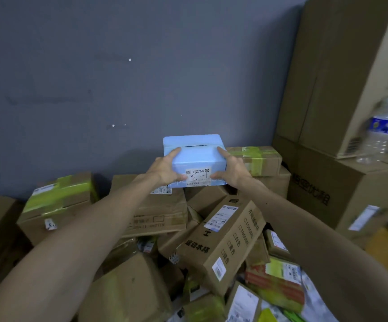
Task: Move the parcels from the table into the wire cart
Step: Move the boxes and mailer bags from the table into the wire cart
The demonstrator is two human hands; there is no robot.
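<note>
A light blue cardboard parcel [196, 156] with a white shipping label sits at the top of a heap of parcels against the grey wall. My left hand [165, 167] grips its left side and my right hand [231, 169] grips its right side, both arms stretched forward. Below it lie several brown cardboard parcels, among them a long printed carton [225, 242] lying tilted and a box with yellow-green tape [58, 201] at the left. No wire cart shows in this view.
Large brown cartons [334, 73] are stacked at the right against the wall, with a clear plastic water bottle [382, 131] standing on the lower one. More small parcels and mailers [279, 280] crowd the lower right. A taped box [255, 159] sits just right of the blue parcel.
</note>
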